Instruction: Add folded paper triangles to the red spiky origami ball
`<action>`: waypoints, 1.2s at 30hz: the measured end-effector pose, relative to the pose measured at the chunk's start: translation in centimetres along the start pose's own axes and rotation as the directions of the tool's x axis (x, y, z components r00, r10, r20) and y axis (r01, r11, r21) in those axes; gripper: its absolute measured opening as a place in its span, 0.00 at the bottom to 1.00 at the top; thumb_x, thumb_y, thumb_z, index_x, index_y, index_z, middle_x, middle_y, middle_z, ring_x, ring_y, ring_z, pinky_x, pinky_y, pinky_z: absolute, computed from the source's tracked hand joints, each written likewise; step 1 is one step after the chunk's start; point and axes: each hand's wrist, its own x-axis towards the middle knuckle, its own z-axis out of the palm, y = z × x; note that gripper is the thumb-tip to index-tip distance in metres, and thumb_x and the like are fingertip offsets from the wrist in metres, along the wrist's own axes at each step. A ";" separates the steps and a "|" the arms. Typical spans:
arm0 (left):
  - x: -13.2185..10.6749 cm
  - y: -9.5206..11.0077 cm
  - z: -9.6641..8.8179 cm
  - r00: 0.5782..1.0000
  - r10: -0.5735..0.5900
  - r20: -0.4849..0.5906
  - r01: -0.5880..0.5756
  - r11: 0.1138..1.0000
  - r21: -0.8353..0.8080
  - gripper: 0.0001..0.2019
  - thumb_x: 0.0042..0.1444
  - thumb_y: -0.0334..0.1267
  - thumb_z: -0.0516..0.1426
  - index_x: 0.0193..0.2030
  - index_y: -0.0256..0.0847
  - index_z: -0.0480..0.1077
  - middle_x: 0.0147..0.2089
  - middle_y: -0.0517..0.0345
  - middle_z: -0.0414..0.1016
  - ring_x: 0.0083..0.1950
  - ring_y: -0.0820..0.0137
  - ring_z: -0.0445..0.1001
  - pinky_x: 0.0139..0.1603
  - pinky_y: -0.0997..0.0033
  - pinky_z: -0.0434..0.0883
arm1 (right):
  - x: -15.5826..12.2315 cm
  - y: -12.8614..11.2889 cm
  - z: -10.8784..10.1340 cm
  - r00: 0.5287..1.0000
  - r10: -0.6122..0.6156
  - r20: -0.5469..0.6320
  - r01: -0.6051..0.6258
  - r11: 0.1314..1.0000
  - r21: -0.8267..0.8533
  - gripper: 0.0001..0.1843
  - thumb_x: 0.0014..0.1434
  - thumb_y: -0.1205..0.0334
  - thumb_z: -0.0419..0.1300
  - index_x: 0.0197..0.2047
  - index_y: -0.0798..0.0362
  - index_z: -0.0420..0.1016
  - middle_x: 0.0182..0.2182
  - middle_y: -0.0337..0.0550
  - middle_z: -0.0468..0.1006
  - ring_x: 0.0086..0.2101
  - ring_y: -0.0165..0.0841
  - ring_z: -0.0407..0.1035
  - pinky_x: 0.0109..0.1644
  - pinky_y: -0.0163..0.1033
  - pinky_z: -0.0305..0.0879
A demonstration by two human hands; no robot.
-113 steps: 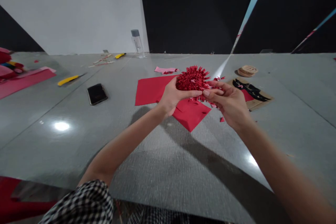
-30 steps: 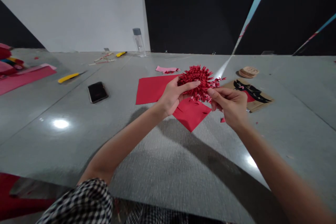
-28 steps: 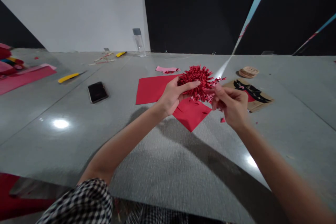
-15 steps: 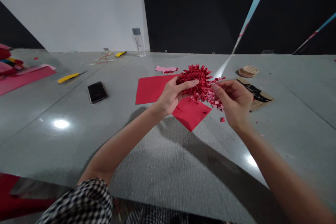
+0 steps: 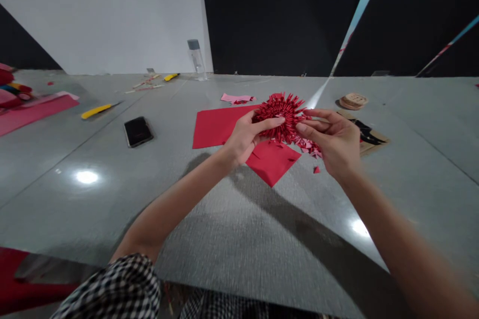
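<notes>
My left hand (image 5: 245, 138) holds a round, spiky red paper flower (image 5: 279, 117) of many folded strips, with the fingers across its front and lower side. My right hand (image 5: 334, 140) is just right of the flower, its thumb and fingers apart and curved toward the flower's edge. Pink-red paper shreds (image 5: 309, 145) cling to the flower's lower right edge, under my right fingers. Below both hands lies a red paper sheet (image 5: 220, 127), with a second red sheet (image 5: 272, 162) partly under my left hand.
A small red scrap (image 5: 316, 170) and pink scraps (image 5: 235, 98) lie on the grey table (image 5: 75, 214). Also there are a black phone (image 5: 138, 131), a yellow cutter (image 5: 95, 111), a clear bottle (image 5: 196, 61), stacked wooden discs (image 5: 354, 100), and a cardboard piece (image 5: 375, 142).
My right hand has moved off the flower's edge to the right, and its fingers have spread. More pink shreds show at the flower's lower right. My left hand stays on the flower.
</notes>
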 end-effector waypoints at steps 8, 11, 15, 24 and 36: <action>-0.2 -0.2 0.0 1.000 -0.018 -0.013 0.018 1.000 -0.001 0.24 0.40 0.36 0.77 0.45 0.38 0.77 0.50 0.51 0.84 0.55 0.58 0.81 0.62 0.57 0.75 | -0.2 -0.8 0.2 0.998 -0.060 -0.021 0.060 0.998 -0.007 0.12 0.55 0.58 0.76 0.38 0.46 0.77 0.32 0.40 0.86 0.32 0.36 0.83 0.35 0.42 0.83; -0.2 -0.1 0.1 1.000 -0.028 0.007 0.028 0.999 -0.023 0.23 0.40 0.37 0.77 0.43 0.38 0.78 0.49 0.50 0.84 0.55 0.58 0.81 0.63 0.58 0.75 | -0.4 -1.8 0.3 0.996 -0.077 -0.048 0.074 0.995 -0.061 0.10 0.53 0.59 0.77 0.36 0.47 0.82 0.33 0.41 0.87 0.34 0.38 0.83 0.38 0.44 0.84; -0.2 -0.2 0.0 0.999 -0.032 0.008 0.032 0.999 -0.015 0.22 0.41 0.37 0.77 0.43 0.38 0.78 0.50 0.49 0.84 0.57 0.57 0.81 0.63 0.58 0.75 | -0.7 -2.7 0.2 0.984 -0.169 -0.054 0.155 0.968 -0.197 0.06 0.55 0.66 0.75 0.36 0.45 0.87 0.34 0.40 0.88 0.35 0.38 0.84 0.41 0.45 0.85; 0.0 -0.6 -0.6 0.998 -0.023 0.062 0.026 0.999 -0.042 0.22 0.46 0.38 0.76 0.46 0.36 0.79 0.52 0.49 0.84 0.55 0.62 0.80 0.62 0.62 0.74 | -0.4 -2.3 -0.6 0.878 -0.475 0.058 0.455 0.792 -0.408 0.12 0.60 0.67 0.72 0.44 0.41 0.87 0.38 0.37 0.89 0.36 0.37 0.85 0.42 0.42 0.83; 0.0 -0.4 -0.4 0.996 -0.054 0.068 0.058 0.997 -0.050 0.21 0.44 0.39 0.77 0.44 0.37 0.80 0.51 0.51 0.84 0.55 0.63 0.80 0.60 0.64 0.74 | -0.2 -2.3 -1.4 0.774 -0.558 0.301 0.620 0.570 -0.539 0.10 0.63 0.66 0.66 0.45 0.43 0.86 0.40 0.40 0.89 0.38 0.39 0.85 0.47 0.47 0.82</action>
